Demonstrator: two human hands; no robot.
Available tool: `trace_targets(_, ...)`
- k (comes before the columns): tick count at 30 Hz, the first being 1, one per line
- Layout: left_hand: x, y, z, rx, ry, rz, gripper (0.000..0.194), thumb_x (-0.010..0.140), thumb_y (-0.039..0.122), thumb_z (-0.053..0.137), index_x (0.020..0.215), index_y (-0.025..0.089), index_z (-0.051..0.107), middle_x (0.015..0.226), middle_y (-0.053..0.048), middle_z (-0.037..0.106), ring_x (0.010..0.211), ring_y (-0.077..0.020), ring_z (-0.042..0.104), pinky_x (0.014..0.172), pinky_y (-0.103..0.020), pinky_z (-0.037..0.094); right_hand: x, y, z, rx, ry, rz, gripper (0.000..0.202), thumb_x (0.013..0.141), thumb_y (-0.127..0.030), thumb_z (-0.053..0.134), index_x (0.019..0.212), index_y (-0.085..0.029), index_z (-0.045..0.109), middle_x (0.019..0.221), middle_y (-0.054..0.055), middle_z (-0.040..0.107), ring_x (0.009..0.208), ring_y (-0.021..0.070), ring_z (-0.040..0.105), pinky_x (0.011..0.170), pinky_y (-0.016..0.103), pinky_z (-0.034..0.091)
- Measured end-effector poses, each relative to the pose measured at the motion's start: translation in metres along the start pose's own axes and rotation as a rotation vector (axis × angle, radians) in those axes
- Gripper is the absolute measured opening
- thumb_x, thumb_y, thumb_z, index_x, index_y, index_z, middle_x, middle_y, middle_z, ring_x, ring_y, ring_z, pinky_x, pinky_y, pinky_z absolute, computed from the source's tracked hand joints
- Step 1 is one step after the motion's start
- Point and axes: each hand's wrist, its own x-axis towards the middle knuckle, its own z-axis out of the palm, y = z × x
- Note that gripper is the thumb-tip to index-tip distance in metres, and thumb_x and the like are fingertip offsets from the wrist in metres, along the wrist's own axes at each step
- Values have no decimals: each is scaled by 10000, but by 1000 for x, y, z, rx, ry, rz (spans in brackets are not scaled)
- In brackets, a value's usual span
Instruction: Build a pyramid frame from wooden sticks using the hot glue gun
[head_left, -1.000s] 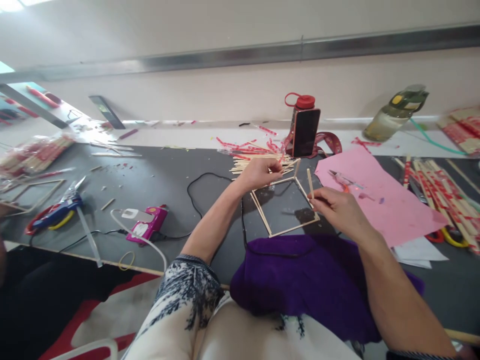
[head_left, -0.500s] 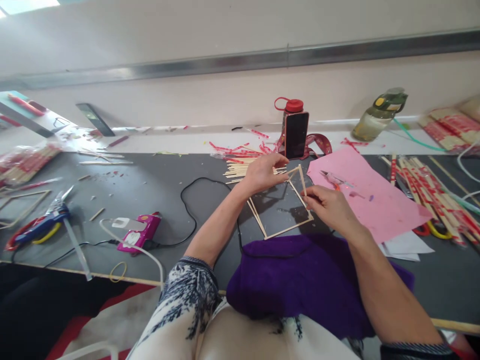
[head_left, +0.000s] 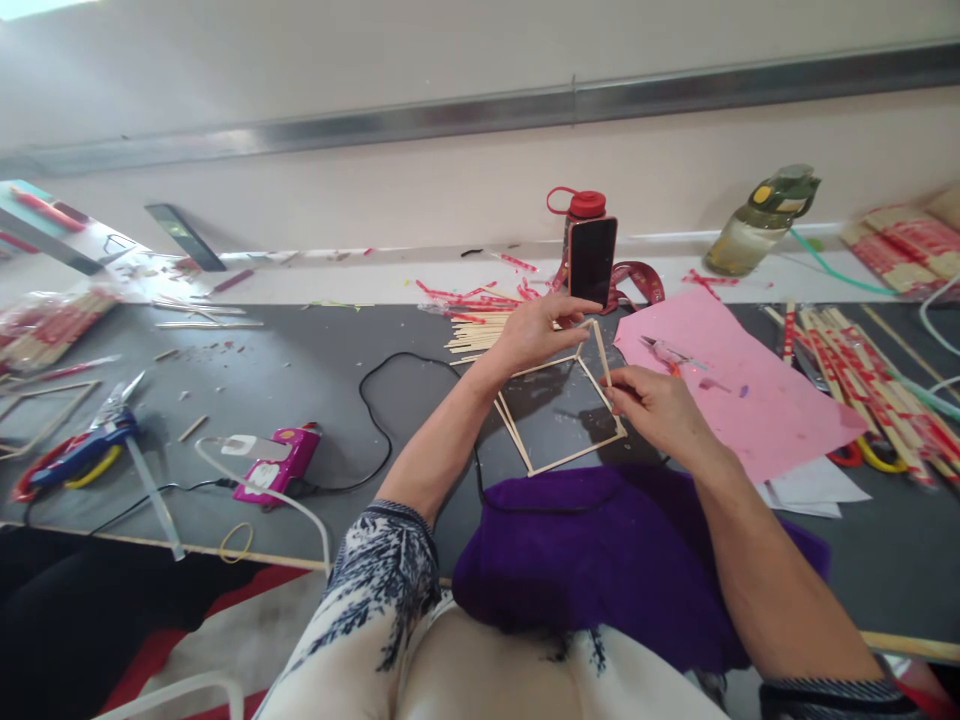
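Note:
A square frame of thin wooden sticks (head_left: 574, 457) lies on the grey table in front of me, with a few sticks rising from its right side. My right hand (head_left: 646, 402) pinches a slanting wooden stick (head_left: 602, 350) above the frame's right edge. Over the far side of the frame, my left hand (head_left: 544, 328) reaches with its fingers apart, near the top of that stick. Nothing shows in its grasp. Behind my left hand lies a pile of loose sticks (head_left: 472, 335).
A phone (head_left: 592, 262) leans against a red-capped bottle (head_left: 587, 205). Pink paper (head_left: 727, 380) with pliers lies right, near wrapped stick bundles. Purple cloth (head_left: 585, 570) covers the near edge. Left are a pink power strip (head_left: 277, 465), cables and blue-handled pliers (head_left: 97, 440).
My left hand has shifted slightly right and away from me, and its fingers have come off the upper sticks. My right hand keeps its pinch in nearly the same place.

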Motion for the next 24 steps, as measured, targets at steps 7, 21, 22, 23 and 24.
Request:
trace_targets(7,5,-3,-4,-83,-9,-60,264,794,274,623,1014,168,725,869,-37,719,798,-127,632,730,-231,465,-1,-2,0,-16,-6,32,156,859,-230,518,916,-200,661,799,26,703,674,164,644,626,280,445)
trace_targets(21,12,0,0,-33,40,-115,237,801,316,594,925,192,753,860,-29,731,805,-148,644,690,-237,472,0,-2,0,-13,7,7,149,863,-234,516,900,-202,657,757,22,688,661,164,631,621,279,441)
trace_targets(22,12,0,0,-21,50,-120,233,800,315,594,918,196,756,873,-29,734,817,-154,647,697,-240,477,1,-1,0,-9,7,9,151,863,-233,515,901,-201,658,759,23,688,667,165,632,626,279,442)
trace_targets(23,13,1,1,-10,61,-127,228,797,311,596,912,201,759,886,-28,736,830,-159,650,704,-242,482,1,-1,0,-8,8,9,154,864,-231,513,903,-200,659,762,24,688,675,166,633,633,280,442)
trace_targets(24,13,1,1,2,73,-135,224,795,306,597,908,206,761,896,-26,738,842,-164,652,712,-245,486,1,-1,0,-10,8,7,156,864,-231,512,903,-200,660,765,26,688,683,169,634,639,282,442)
